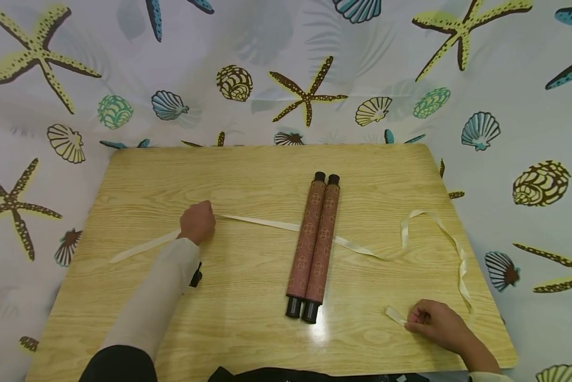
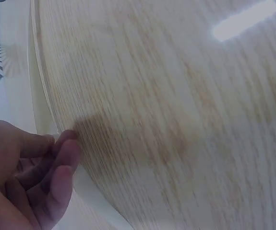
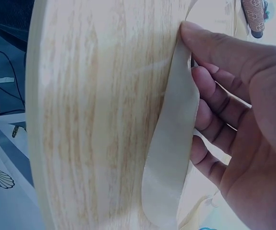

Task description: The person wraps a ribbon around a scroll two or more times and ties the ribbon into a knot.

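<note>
Two brown patterned scrolls (image 1: 313, 241) with black end knobs lie side by side on the table, right of its middle. A cream ribbon (image 1: 257, 221) passes beneath them from left to right. My left hand (image 1: 197, 222) pinches the ribbon on the left side, and its tail trails further left. In the left wrist view thumb and fingertips of the left hand (image 2: 37, 175) meet on the ribbon (image 2: 97, 196). At the front right my right hand (image 1: 436, 324) pinches the ribbon close to its end. The right wrist view shows the ribbon (image 3: 171, 143) hanging from the right hand (image 3: 243, 96).
The wood-grain table (image 1: 248, 329) has its front edge near the person's dark clothing (image 1: 314, 375). A white cloth (image 1: 276, 48) printed with shells and starfish hangs behind and around it. The ribbon's right part curls loosely near the right edge.
</note>
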`<action>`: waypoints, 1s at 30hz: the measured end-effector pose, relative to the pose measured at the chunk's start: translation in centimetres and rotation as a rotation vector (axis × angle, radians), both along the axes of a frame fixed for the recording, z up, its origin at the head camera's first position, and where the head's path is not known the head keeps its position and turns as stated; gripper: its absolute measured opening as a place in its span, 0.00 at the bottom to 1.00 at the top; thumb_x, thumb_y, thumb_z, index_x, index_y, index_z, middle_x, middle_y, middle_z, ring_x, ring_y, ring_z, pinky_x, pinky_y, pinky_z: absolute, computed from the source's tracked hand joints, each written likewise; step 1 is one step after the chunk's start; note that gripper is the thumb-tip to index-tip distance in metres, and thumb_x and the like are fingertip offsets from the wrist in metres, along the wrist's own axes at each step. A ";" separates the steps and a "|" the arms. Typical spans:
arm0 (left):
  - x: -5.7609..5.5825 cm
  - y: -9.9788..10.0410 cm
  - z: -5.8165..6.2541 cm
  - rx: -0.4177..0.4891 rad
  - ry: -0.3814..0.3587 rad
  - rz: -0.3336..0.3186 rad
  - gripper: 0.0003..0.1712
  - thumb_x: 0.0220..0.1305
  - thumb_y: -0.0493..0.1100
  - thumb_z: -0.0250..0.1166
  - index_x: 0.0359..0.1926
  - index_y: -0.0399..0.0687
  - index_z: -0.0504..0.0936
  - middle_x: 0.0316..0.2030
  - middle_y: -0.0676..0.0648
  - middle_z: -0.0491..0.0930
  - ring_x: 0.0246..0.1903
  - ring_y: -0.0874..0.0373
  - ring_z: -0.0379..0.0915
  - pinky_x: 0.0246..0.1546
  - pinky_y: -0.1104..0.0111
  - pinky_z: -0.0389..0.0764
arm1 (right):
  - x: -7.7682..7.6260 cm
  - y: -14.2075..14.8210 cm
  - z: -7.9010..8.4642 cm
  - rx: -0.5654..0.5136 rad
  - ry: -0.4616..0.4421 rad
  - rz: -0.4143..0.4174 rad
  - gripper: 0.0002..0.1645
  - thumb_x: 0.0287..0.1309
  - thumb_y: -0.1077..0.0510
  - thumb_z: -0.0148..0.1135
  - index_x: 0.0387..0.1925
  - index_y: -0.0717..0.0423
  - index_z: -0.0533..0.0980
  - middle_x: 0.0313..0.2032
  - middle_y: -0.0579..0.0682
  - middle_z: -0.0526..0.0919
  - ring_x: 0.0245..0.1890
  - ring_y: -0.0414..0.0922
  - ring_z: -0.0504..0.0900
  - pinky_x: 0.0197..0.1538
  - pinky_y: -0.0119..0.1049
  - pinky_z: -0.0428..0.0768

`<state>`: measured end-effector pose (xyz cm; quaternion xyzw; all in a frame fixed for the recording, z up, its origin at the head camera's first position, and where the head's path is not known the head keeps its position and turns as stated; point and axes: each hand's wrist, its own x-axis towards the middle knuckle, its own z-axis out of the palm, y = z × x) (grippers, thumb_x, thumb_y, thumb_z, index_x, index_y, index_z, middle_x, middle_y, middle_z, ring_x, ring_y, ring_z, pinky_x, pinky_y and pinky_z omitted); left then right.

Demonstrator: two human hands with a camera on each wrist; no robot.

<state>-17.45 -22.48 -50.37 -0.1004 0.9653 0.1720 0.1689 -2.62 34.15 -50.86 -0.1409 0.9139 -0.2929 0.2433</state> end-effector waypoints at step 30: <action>1.9 -4.3 -0.5 0.123 0.253 0.206 0.21 0.52 0.32 0.48 0.08 0.51 0.58 0.07 0.55 0.53 0.12 0.61 0.46 0.15 0.67 0.58 | -0.3 -1.0 -0.5 0.040 0.379 -0.216 0.06 0.55 0.52 0.66 0.26 0.41 0.76 0.23 0.37 0.76 0.22 0.29 0.68 0.27 0.29 0.67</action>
